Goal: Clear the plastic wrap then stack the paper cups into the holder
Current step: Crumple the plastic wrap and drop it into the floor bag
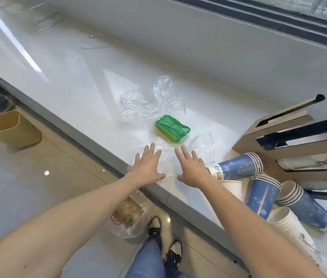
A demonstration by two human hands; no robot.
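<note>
Crumpled clear plastic wrap (150, 101) lies on the white counter (74, 77), and another clear sheet (166, 157) lies flat near the front edge. My left hand (147, 167) and my right hand (191, 169) hover over that flat sheet, palms down, fingers spread, holding nothing. To the right, stacks of blue paper cups (238, 166) and white paper cups (287, 223) lie on their sides. Behind them stands a brown cup holder (291, 137) with dark slanted slots; one slot holds white cups.
A green wrapped packet (172, 127) sits just beyond my fingertips. On the floor left of the counter stands a tan waste bin (11, 129), and a plastic bag (128, 217) lies by my feet. A window sill wall runs along the back.
</note>
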